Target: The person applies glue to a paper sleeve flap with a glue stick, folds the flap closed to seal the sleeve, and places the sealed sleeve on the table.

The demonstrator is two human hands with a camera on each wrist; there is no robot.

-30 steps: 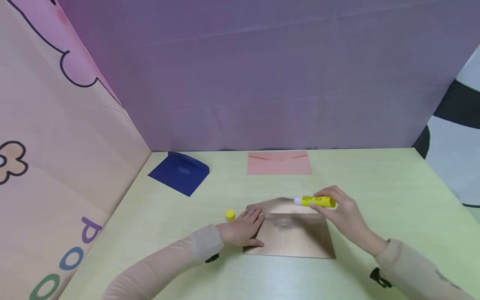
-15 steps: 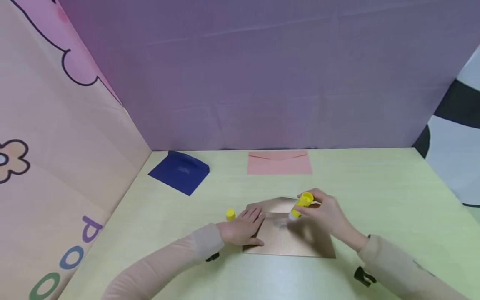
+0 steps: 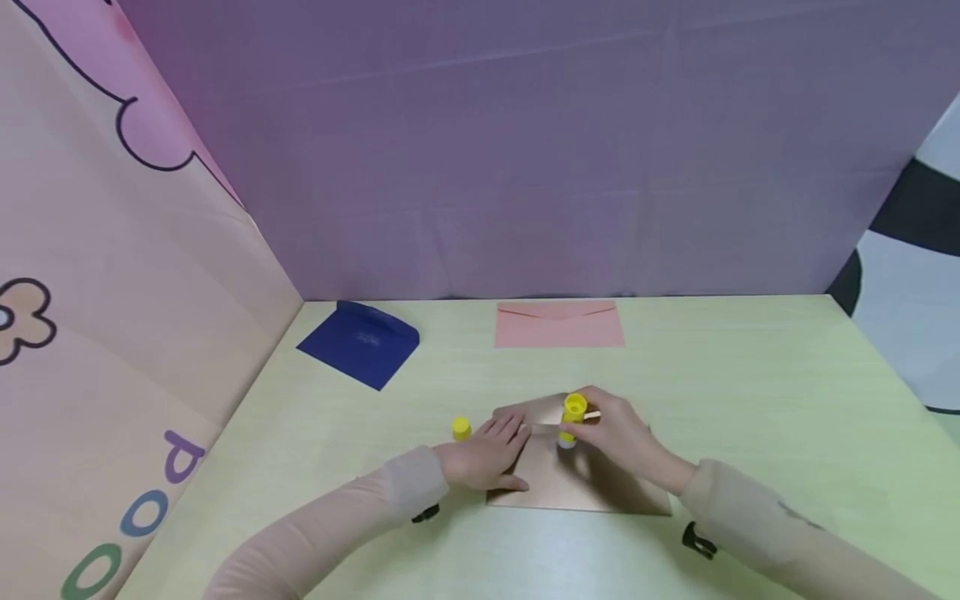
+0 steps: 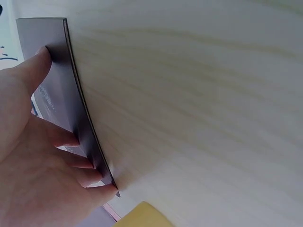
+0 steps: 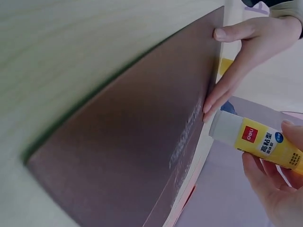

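Observation:
A bronze-brown envelope (image 3: 547, 487) lies on the table with its flap (image 3: 531, 410) folded open away from me. My left hand (image 3: 483, 460) rests on its left side, fingers straight and thumb apart; in the left wrist view the fingertips (image 4: 108, 190) reach the edge. My right hand (image 3: 621, 435) pinches a yellow glue stick (image 3: 572, 421), uncapped, its white end pointing down close over the envelope near the fold. In the right wrist view, whitish glue marks (image 5: 185, 137) show along the fold, and the stick's label (image 5: 265, 141) faces the camera.
The yellow cap (image 3: 461, 428) stands on the table just left of my left hand. Farther back lie a dark blue envelope (image 3: 360, 348) at left and a pink envelope (image 3: 558, 329) in the middle. A purple cloth wall (image 3: 480, 167) rises behind the table.
My right hand has moved left and toward the fold, turning the glue stick from lying sideways to upright with its white end down. My left hand has stayed in place.

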